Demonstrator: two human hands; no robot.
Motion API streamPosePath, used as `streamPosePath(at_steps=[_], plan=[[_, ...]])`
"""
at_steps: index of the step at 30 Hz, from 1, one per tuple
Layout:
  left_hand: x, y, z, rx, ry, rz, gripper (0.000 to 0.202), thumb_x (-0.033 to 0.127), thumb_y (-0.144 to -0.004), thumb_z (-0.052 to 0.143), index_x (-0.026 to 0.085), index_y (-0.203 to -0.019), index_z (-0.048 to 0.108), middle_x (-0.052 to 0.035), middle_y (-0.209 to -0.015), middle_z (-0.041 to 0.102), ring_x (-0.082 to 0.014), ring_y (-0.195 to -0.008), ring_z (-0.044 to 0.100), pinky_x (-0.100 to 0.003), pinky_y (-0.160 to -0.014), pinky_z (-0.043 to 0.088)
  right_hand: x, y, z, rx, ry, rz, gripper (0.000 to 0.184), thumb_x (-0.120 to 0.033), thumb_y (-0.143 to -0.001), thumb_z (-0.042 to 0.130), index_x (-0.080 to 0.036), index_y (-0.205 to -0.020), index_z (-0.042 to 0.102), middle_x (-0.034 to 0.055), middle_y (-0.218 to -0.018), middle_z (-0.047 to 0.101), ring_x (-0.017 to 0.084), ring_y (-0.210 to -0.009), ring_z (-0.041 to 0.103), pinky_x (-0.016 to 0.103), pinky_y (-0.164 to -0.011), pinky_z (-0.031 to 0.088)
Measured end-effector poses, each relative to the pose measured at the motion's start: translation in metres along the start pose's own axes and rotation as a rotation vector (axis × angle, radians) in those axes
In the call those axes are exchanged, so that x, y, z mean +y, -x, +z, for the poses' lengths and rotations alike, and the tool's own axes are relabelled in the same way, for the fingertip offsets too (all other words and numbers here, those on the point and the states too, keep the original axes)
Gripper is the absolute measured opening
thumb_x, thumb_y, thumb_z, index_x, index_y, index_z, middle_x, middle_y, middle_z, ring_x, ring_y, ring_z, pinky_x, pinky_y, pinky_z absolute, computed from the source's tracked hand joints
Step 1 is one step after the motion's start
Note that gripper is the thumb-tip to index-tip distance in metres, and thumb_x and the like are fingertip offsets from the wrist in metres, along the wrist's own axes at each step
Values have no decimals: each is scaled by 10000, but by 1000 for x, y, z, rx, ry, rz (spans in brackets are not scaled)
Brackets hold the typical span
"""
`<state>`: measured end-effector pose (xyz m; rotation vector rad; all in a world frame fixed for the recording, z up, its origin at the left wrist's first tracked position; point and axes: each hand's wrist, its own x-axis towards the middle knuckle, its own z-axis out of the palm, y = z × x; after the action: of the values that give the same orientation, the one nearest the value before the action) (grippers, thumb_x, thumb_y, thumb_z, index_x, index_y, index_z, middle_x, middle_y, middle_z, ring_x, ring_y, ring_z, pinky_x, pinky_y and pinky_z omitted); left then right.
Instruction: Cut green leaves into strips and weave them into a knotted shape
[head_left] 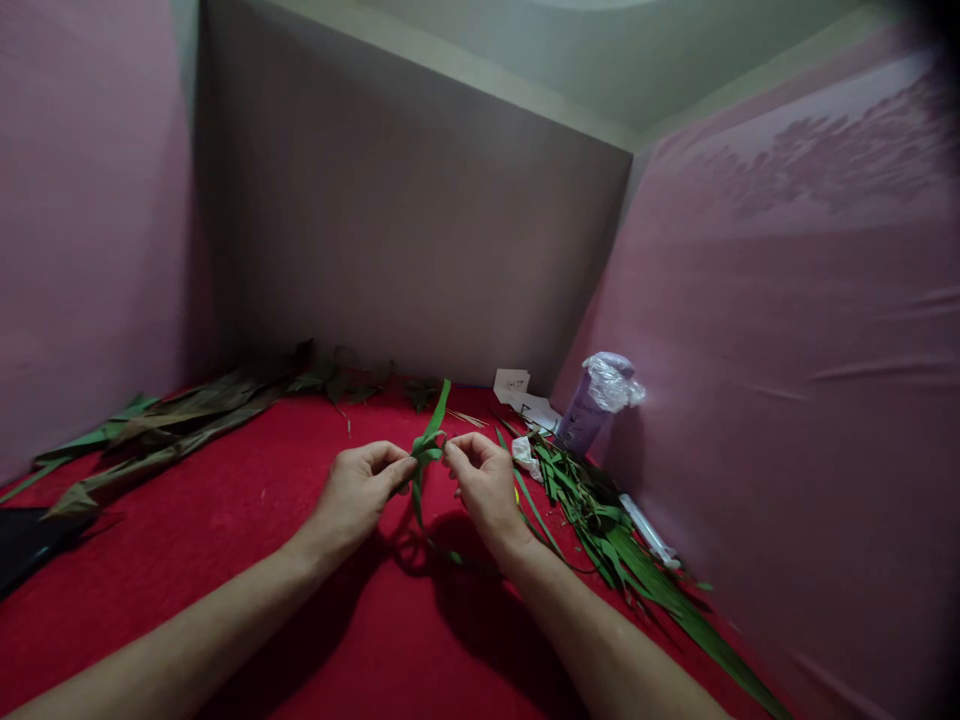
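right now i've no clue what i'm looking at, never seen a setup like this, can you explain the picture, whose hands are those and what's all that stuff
There is no machine here: you see a person's bare left hand and right hand, in one picture from a camera worn on the head. Both hold a narrow green leaf strip, looped and folded between them, above a red surface. To the left lie long brownish leaves; to the right, a heap of green leaves. Behind that heap are a purple container topped with clear plastic and some white papers.
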<state>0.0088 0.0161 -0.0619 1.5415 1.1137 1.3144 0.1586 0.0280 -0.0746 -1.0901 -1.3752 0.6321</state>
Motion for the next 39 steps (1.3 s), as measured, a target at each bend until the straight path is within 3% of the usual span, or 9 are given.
streamPosePath(at_steps=[5, 8, 11, 14, 16, 23, 34, 36, 39], plan=[[-1, -2, -1, 20, 54, -1, 209, 345, -671, 628, 148, -600, 618, 17, -545, 557, -114, -533, 479, -233, -531, 375, -2, 7, 7, -102, -78, 27, 322, -420, -840, 450, -165, -685, 572, 2, -608, 577, 117, -524, 517, 212, -484, 406], [-1, -3, -1, 33, 82, -8, 217, 350, -662, 639, 146, -593, 612, 21, -540, 551, -109, -522, 469, -229, -519, 369, -2, 13, 13, -181, -110, 51, 341, -456, -820, 491, -157, -681, 578, 4, -602, 581, 123, -547, 526, 223, -525, 412], [-1, -4, -1, 43, 102, -17, 215, 342, -661, 642, 141, -590, 612, 23, -532, 545, -104, -518, 460, -224, -516, 366, -3, 15, 13, -110, -67, 47, 308, -454, -788, 548, -160, -700, 574, -6, -600, 561, 124, -555, 506, 227, -533, 405], [0, -2, -1, 20, 65, -15, 195, 320, -681, 627, 139, -608, 627, 19, -541, 549, -103, -528, 456, -221, -518, 356, -6, 10, 7, 66, -7, -41, 228, -404, -779, 581, -178, -808, 571, 6, -710, 590, 141, -660, 531, 241, -619, 421], [0, 0, 0, -26, 23, -5, 177, 303, -691, 616, 142, -619, 637, 20, -545, 546, -104, -531, 449, -221, -517, 346, -9, 4, 1, 98, 8, -93, 218, -370, -771, 596, -186, -882, 566, 16, -784, 602, 149, -715, 539, 251, -668, 426], [-2, 3, 2, -69, -41, 5, 179, 309, -693, 599, 149, -626, 644, 17, -550, 553, -118, -541, 459, -230, -521, 339, -10, -4, -5, 68, 26, -69, 164, -281, -768, 535, -157, -668, 577, -10, -606, 554, 126, -584, 478, 235, -576, 383], [-2, -1, 3, 19, 72, -57, 154, 275, -654, 641, 131, -601, 624, 20, -529, 561, -93, -499, 455, -212, -489, 344, -5, -3, -3, -10, -28, -13, 170, -296, -753, 545, -154, -671, 585, -32, -583, 519, 104, -553, 433, 208, -538, 356], [-2, 0, 3, 19, 95, -35, 121, 253, -656, 642, 138, -697, 644, 19, -554, 584, -105, -526, 493, -218, -515, 373, -5, -3, -2, -32, -56, 12, 179, -311, -749, 548, -152, -677, 587, -32, -578, 517, 98, -529, 422, 205, -516, 353], [-2, 2, 4, 8, 112, 19, 286, 230, -672, 638, 172, -953, 633, 38, -559, 588, -119, -555, 520, -228, -544, 398, -5, -2, -1, -55, -103, 62, 199, -335, -740, 556, -149, -675, 585, -33, -565, 507, 87, -491, 406, 196, -475, 343]])
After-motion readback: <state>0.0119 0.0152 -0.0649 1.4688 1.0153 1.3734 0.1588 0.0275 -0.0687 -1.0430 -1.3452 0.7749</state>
